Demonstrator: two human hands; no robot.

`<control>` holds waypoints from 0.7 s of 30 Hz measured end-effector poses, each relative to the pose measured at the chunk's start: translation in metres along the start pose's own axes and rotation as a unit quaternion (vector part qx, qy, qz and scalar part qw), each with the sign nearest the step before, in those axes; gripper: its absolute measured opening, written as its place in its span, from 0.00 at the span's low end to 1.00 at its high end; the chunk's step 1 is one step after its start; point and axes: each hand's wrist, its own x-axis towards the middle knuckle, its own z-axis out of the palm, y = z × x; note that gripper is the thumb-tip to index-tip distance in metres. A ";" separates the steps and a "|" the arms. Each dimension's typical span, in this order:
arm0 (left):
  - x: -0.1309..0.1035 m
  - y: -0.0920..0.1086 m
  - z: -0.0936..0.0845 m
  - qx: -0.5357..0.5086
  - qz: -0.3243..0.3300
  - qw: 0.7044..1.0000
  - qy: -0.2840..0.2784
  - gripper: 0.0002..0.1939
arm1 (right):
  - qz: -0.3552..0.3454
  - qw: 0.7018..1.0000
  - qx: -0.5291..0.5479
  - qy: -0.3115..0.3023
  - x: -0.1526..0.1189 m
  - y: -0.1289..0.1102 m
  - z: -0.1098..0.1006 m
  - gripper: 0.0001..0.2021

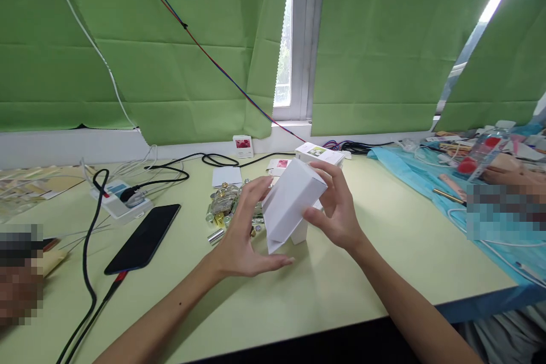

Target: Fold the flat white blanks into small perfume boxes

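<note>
A white cardboard box [290,199] is held tilted above the table in front of me, with a pointed flap at its lower end. My right hand [336,205] is closed on its right side, thumb on the near face and fingers behind the upper edge. My left hand [243,233] curves round the lower left of the box with thumb and fingers spread; whether its fingertips touch the box is unclear. Behind my left hand lies a cluster of small glass bottles [225,200] with gold and silver parts. A silver cylinder [215,237] lies nearest me.
Printed white boxes [319,152] stand at the back, and a small picture box [243,147] leans by the wall. To the left are a black phone [143,239], a power strip [119,202] and cables. Blue sheeting [409,176] covers the right side, where another person's hand shows.
</note>
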 end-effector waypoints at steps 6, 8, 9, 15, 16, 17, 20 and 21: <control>0.015 0.007 -0.012 0.081 0.042 0.996 0.005 0.57 | 0.028 0.998 0.040 0.036 0.003 0.007 -0.004 0.28; 0.020 0.009 -0.016 0.128 0.052 0.990 -0.015 0.52 | 0.051 0.996 0.062 0.035 0.003 0.009 -0.006 0.27; 0.023 0.010 -0.017 0.149 0.054 0.987 -0.031 0.49 | 0.064 0.995 0.072 0.032 0.002 0.010 -0.006 0.27; 0.036 0.011 -0.025 0.210 0.032 0.973 -0.088 0.46 | 0.093 0.987 0.125 0.033 0.004 0.006 -0.009 0.30; 0.039 0.010 -0.025 0.211 0.036 0.972 -0.091 0.47 | 0.094 0.987 0.125 0.028 0.004 0.006 -0.009 0.30; 0.041 0.010 -0.025 0.211 0.043 0.972 -0.094 0.48 | 0.094 0.988 0.124 0.023 0.004 0.006 -0.009 0.30; 0.050 0.009 -0.024 0.200 0.077 0.971 -0.106 0.52 | 0.087 0.989 0.118 0.005 0.003 0.007 -0.009 0.28; 0.053 0.009 -0.024 0.196 0.091 0.970 -0.107 0.53 | 0.084 0.990 0.113 -0.002 0.003 0.008 -0.009 0.28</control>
